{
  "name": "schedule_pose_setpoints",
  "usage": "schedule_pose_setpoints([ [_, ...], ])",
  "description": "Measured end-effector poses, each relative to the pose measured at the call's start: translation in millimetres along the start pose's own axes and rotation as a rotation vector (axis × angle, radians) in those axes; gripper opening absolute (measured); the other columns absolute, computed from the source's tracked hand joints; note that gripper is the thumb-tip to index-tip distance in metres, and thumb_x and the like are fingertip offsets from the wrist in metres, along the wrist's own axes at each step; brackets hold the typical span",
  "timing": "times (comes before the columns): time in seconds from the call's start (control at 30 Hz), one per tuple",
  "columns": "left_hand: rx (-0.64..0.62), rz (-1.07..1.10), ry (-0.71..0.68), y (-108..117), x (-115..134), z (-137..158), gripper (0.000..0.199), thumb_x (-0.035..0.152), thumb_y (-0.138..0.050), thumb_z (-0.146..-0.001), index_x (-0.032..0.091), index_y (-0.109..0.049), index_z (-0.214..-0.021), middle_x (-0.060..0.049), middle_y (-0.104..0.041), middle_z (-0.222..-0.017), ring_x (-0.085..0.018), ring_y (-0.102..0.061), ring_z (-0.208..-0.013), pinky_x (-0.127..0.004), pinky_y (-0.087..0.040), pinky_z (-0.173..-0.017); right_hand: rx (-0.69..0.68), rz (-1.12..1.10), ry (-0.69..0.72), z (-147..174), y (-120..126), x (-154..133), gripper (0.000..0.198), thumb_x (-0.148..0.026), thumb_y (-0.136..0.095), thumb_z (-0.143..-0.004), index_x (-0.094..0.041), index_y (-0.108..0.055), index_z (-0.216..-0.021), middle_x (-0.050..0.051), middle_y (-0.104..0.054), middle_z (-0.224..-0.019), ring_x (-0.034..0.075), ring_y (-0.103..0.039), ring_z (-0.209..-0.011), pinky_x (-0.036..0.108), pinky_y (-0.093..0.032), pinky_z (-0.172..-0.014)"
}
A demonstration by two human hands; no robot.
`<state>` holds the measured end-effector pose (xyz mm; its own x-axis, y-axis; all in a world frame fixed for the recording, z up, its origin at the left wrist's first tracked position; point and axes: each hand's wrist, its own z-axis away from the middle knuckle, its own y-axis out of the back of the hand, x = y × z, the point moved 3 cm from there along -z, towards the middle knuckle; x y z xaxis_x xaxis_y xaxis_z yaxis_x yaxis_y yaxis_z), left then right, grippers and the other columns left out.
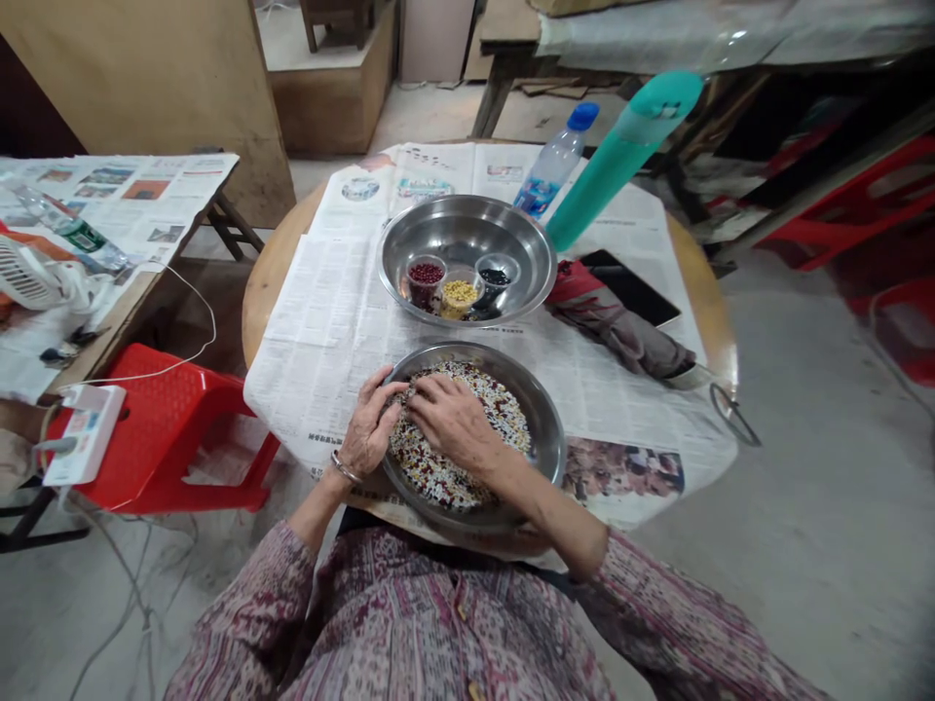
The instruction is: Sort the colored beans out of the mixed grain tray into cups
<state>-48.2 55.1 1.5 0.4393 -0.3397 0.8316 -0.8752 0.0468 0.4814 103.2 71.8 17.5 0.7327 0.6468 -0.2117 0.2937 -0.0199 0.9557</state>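
In front of me sits a steel bowl (551,462) holding white rice-like grains (453,487) mixed with dark red, black and yellow beans. My left hand (371,428), a bangle at its wrist, is at the bowl's left rim with fingers bent inward and apart from the thumb. Over the grains lies my right hand (457,419), its fingers curled down close to the left fingertips; whatever they pinch is hidden. Behind stands a larger steel basin (467,219) with three clear cups: red beans (426,276), yellow beans (460,294) and black beans (495,277).
Newspaper (307,312) covers the round table. On its far right stand a water bottle (551,166) and a tall green cylinder (620,161). A folded umbrella (620,321) and a dark phone (632,287) lie at right. A red stool (168,428) with a power strip (86,433) is at left.
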Motion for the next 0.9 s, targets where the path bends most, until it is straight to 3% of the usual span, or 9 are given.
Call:
schedule_pose_setpoints([
  [0.1,-0.002,0.005,0.004,-0.6,-1.9,0.4,0.029,0.024,-0.041,-0.099,0.022,-0.056,-0.123,-0.010,-0.041,-0.147,-0.024,-0.037,-0.141,-0.048,-0.030,-0.120,0.015,0.048,-0.163,13.0,5.8,29.0,0.021,-0.019,-0.045,-0.095,-0.017,-0.066,-0.096,0.014,-0.063,-0.108,0.028,-0.052,-0.102,0.043,-0.047,-0.083],
  [0.2,-0.002,0.008,0.006,-1.2,-3.0,0.8,0.029,0.024,-0.042,-0.098,0.022,-0.056,-0.123,-0.010,-0.041,-0.147,-0.024,-0.037,-0.140,-0.049,-0.030,-0.120,0.039,-0.030,-0.214,39.2,10.1,35.6,0.023,-0.018,-0.043,-0.095,-0.018,-0.065,-0.100,0.013,-0.063,-0.106,0.026,-0.053,-0.102,0.041,-0.049,-0.084],
  [0.3,0.003,0.010,0.003,-1.0,-2.0,0.6,0.028,0.024,-0.042,-0.098,0.022,-0.057,-0.122,-0.010,-0.043,-0.146,-0.024,-0.038,-0.139,-0.049,-0.030,-0.120,0.024,-0.140,-0.145,61.5,11.9,11.9,0.021,-0.020,-0.044,-0.096,-0.020,-0.063,-0.105,0.010,-0.062,-0.106,0.023,-0.055,-0.102,0.038,-0.050,-0.086],
  [0.43,0.003,0.009,0.011,-0.1,0.2,-0.5,0.028,0.023,-0.042,-0.098,0.020,-0.058,-0.121,-0.010,-0.043,-0.145,-0.023,-0.038,-0.139,-0.048,-0.029,-0.120,-0.074,-0.173,0.077,62.7,8.0,-30.4,0.019,-0.019,-0.050,-0.094,-0.020,-0.062,-0.108,0.010,-0.061,-0.110,0.022,-0.054,-0.102,0.038,-0.051,-0.085],
  [0.53,-0.002,0.004,0.017,0.4,0.6,-0.9,0.028,0.024,-0.042,-0.098,0.020,-0.058,-0.121,-0.010,-0.043,-0.145,-0.023,-0.038,-0.140,-0.048,-0.029,-0.121,-0.077,-0.156,0.130,51.4,4.0,-29.1,0.018,-0.016,-0.052,-0.092,-0.021,-0.065,-0.104,0.009,-0.062,-0.107,0.022,-0.054,-0.099,0.038,-0.050,-0.084],
  [0.77,0.001,0.012,0.007,0.3,-0.7,-0.5,0.027,0.023,-0.044,-0.097,0.021,-0.058,-0.120,-0.009,-0.043,-0.145,-0.023,-0.039,-0.139,-0.048,-0.030,-0.120,0.150,-0.069,-0.276,60.4,14.1,53.9,0.025,-0.014,-0.048,-0.091,-0.022,-0.069,-0.102,0.011,-0.062,-0.107,0.027,-0.055,-0.106,0.042,-0.051,-0.089],
  [0.9,-0.001,0.017,0.009,0.4,-0.1,-0.6,0.027,0.024,-0.044,-0.098,0.021,-0.058,-0.120,-0.009,-0.043,-0.145,-0.023,-0.039,-0.139,-0.047,-0.030,-0.120,0.198,-0.096,-0.355,66.9,18.2,60.7,0.024,-0.021,-0.048,-0.092,-0.020,-0.066,-0.109,0.012,-0.062,-0.106,0.026,-0.057,-0.106,0.042,-0.052,-0.091],
])
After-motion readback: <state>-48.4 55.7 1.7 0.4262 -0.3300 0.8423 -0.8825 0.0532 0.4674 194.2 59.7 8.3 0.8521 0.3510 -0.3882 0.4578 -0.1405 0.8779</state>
